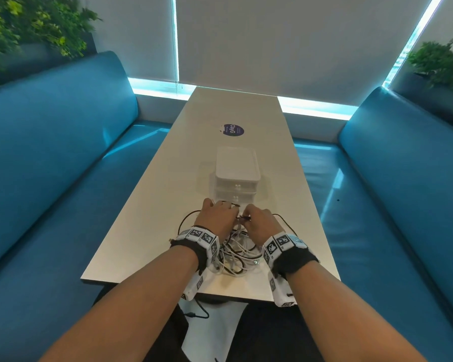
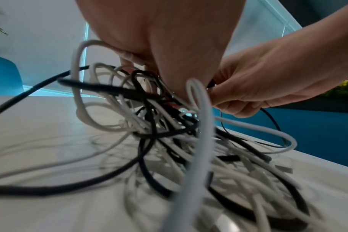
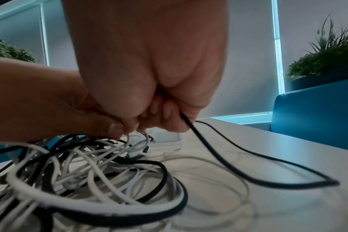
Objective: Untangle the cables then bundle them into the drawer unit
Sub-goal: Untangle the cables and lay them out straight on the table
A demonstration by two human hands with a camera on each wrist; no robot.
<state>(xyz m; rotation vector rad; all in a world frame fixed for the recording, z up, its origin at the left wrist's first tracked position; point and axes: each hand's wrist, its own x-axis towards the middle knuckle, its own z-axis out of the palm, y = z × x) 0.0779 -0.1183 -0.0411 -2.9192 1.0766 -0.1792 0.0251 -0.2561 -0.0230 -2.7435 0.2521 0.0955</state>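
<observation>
White table [image 1: 168, 178] between blue benches [image 1: 50, 165]. White drawer unit [image 1: 237, 173] mid-table, drawers closed, just beyond the hands. Tangled pile of black and white cables [image 1: 236, 249] on the near end of the table, between the wrists. Left hand [image 1: 216, 216] over the top of the pile, fingers curled into the strands; exact strand unclear, blurred. Right hand [image 1: 262, 220] pinching a black cable [image 3: 218, 157], fingers pressed together.
</observation>
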